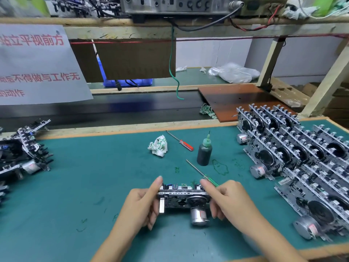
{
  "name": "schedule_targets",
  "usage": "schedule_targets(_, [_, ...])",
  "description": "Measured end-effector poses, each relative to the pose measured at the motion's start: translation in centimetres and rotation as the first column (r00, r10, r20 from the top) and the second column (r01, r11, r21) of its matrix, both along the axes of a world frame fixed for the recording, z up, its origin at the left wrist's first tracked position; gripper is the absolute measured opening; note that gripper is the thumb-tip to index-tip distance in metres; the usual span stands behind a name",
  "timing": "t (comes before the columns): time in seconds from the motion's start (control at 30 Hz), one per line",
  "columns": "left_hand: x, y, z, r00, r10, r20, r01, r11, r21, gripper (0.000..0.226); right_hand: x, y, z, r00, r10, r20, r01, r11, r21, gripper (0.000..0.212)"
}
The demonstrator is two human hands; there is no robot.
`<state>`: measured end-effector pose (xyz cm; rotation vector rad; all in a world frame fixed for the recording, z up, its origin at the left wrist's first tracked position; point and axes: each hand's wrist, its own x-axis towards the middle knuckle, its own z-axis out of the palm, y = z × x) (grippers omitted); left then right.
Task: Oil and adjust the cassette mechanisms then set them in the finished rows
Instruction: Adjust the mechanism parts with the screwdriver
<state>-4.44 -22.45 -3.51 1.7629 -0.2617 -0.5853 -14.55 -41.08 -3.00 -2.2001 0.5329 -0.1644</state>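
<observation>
A cassette mechanism (182, 198) with a silver motor on its underside is held just above the green mat (75, 176), front centre. My left hand (141, 203) grips its left end. My right hand (226, 199) holds its right end and also grips a green-handled screwdriver (203, 174), whose shaft points up and to the left. A dark oil bottle (204, 152) with a green nozzle stands behind the mechanism. Finished mechanisms (294, 157) stand in rows on the right.
A red-handled screwdriver (180, 141) and a crumpled rag (158, 145) lie behind the bottle. A heap of mechanisms (22, 148) sits at the left edge. Behind the mat runs a dark conveyor (113, 108) with a brown board (241, 99) on it.
</observation>
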Motion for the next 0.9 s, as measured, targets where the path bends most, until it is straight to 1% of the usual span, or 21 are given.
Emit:
schedule_targets(0.07, [-0.2,0.1,0.2,1.000,0.007,0.002,-0.007,1.000,0.002,0.062,-0.1,0.1,0.2,1.000,-0.003,-0.004,0.003,1.000,0.008,0.075])
schedule_targets(0.1, [-0.3,0.2,0.3,1.000,0.015,0.019,-0.015,1.000,0.012,0.064,-0.2,0.2,0.3,1.000,0.001,-0.005,-0.001,0.999,-0.037,0.076])
schedule_targets(0.13, [-0.4,0.4,0.3,0.997,0.020,0.078,-0.024,0.998,0.054,0.070,-0.3,0.2,0.4,1.000,0.003,-0.011,-0.004,0.991,-0.135,0.077])
schedule_targets(0.17, [-0.4,0.7,0.1,0.981,0.019,0.192,-0.049,0.987,0.153,0.077,-0.3,0.1,0.5,1.000,-0.002,-0.017,-0.002,0.968,-0.251,0.080])
schedule_targets(0.2, [-0.2,1.0,0.0,0.937,0.013,0.349,-0.115,0.955,0.273,0.080,-0.4,-0.2,0.6,1.000,-0.010,-0.015,0.004,0.933,-0.361,0.082])
schedule_targets(0.23, [0.0,1.2,-0.1,0.862,0.007,0.507,-0.204,0.920,0.334,0.075,-0.4,-0.6,0.7,1.000,-0.008,0.003,0.008,0.903,-0.429,0.082])
schedule_targets(0.27, [0.2,1.4,0.0,0.790,0.010,0.613,-0.245,0.922,0.301,0.065,-0.4,-1.1,0.7,0.999,0.021,0.034,-0.004,0.901,-0.435,0.074])
schedule_targets(0.3, [0.4,1.4,0.2,0.751,0.003,0.660,-0.199,0.955,0.221,0.053,-0.4,-1.5,0.7,0.995,0.073,0.063,-0.044,0.923,-0.381,0.060])
schedule_targets(0.33, [0.7,1.3,0.4,0.730,-0.037,0.682,-0.101,0.982,0.162,0.043,-0.3,-1.8,0.6,0.985,0.146,0.090,-0.114,0.950,-0.291,0.045])
schedule_targets(0.37, [0.9,1.0,0.6,0.708,-0.105,0.699,0.006,0.990,0.142,0.038,-0.1,-1.8,0.3,0.970,0.215,0.113,-0.191,0.963,-0.192,0.037])
schedule_targets(0.4, [0.9,0.6,0.7,0.677,-0.182,0.713,0.106,0.983,0.150,0.038,0.0,-1.7,-0.1,0.953,0.262,0.154,-0.248,0.963,-0.106,0.037])
schedule_targets(0.43, [1.0,0.1,0.8,0.638,-0.253,0.727,0.196,0.967,0.164,0.040,0.2,-1.5,-0.5,0.940,0.279,0.198,-0.274,0.960,-0.055,0.035])
schedule_targets(0.5, [1.1,-0.9,0.8,0.572,-0.360,0.737,0.314,0.926,0.208,0.042,0.6,-1.1,-1.0,0.929,0.254,0.270,-0.263,0.965,-0.002,0.032])
schedule_targets(0.57, [1.0,-1.8,0.6,0.555,-0.371,0.745,0.339,0.918,0.205,0.036,0.8,-0.9,-1.3,0.929,0.207,0.306,-0.239,0.969,0.069,0.030])
schedule_targets(0.63, [0.9,-2.2,0.1,0.550,-0.315,0.774,0.313,0.936,0.158,0.029,0.9,-1.0,-1.4,0.931,0.187,0.313,-0.233,0.965,0.119,0.030])
schedule_targets(0.73, [0.8,-2.4,-0.4,0.541,-0.253,0.802,0.288,0.952,0.107,0.026,1.1,-1.0,-1.4,0.935,0.175,0.309,-0.225,0.965,0.134,0.028])
schedule_targets(0.83, [0.9,-2.4,-0.5,0.561,-0.244,0.791,0.317,0.946,0.066,0.023,1.2,-1.0,-1.4,0.940,0.162,0.301,-0.217,0.963,0.159,0.037])
schedule_targets(0.9, [1.0,-2.5,-0.4,0.564,-0.253,0.786,0.329,0.942,0.067,0.025,1.3,-1.0,-1.5,0.935,0.156,0.317,-0.216,0.962,0.165,0.035])
